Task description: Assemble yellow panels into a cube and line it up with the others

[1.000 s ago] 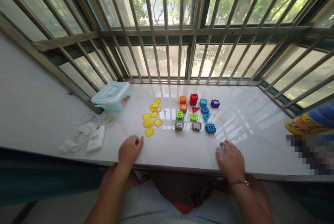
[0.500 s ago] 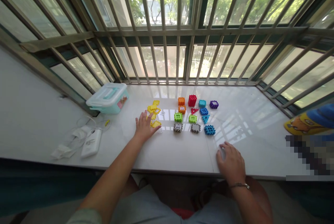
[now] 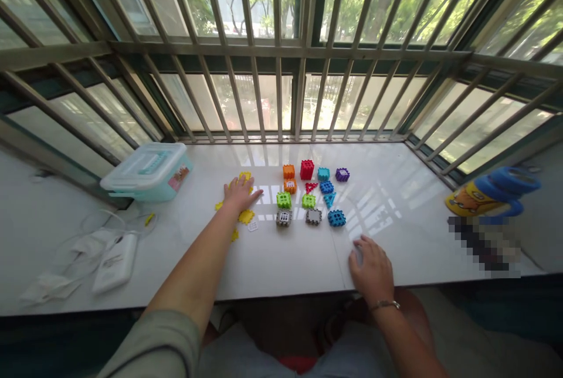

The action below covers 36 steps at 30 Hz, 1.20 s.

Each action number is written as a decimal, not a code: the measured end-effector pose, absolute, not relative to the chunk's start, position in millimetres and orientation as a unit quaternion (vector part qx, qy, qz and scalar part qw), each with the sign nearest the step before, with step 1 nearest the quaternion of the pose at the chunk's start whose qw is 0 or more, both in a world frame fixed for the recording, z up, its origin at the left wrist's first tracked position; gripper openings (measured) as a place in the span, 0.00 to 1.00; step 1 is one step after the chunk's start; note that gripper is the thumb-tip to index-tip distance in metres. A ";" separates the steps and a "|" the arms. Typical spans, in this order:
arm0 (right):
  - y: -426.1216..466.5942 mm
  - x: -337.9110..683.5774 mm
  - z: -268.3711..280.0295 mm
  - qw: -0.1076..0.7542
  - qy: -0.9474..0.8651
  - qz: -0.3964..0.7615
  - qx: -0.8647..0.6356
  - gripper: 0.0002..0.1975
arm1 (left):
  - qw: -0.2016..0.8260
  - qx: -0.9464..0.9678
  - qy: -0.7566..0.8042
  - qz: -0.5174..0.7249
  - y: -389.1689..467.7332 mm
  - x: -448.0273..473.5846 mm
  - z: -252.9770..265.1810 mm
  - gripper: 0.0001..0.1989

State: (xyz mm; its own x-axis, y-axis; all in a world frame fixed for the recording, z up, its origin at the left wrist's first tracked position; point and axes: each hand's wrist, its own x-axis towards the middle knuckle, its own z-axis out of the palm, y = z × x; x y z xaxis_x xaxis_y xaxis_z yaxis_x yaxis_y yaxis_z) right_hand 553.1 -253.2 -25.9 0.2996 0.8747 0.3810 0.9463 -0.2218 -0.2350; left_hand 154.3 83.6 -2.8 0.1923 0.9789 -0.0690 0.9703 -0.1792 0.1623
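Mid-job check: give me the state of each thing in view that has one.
Left hand: fingers spread over the yellow pieces.
Right hand: on the tabletop, fingers bent.
Yellow pieces: loose, partly covered.
Coloured blocks: in rough rows, unheld.
Storage box: lid on.
White device: lying flat; power state unclear.
Bottle: blue top on.

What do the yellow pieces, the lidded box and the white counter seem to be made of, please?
Yellow pieces: probably plastic, given the even bright color and notched edges; finish too small to judge.
Lidded box: likely smooth plastic, with a cloudy, see-through-looking lid.
White counter: glossy, reflecting window light; stone or tile, I cannot tell.
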 end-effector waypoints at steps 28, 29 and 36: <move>-254.1 559.7 -31.4 0.225 -0.600 -0.088 -0.762 0.17 | 0.147 0.788 0.572 0.170 23.6 98.3 1.3 0.18; -254.0 560.1 -32.0 0.226 -0.601 -0.088 -0.762 0.17 | 0.147 0.784 0.577 0.177 23.7 96.9 2.4 0.17; -253.9 560.6 -33.3 0.226 -0.604 -0.098 -0.758 0.16 | 0.126 0.693 0.665 0.250 22.9 79.8 7.3 0.22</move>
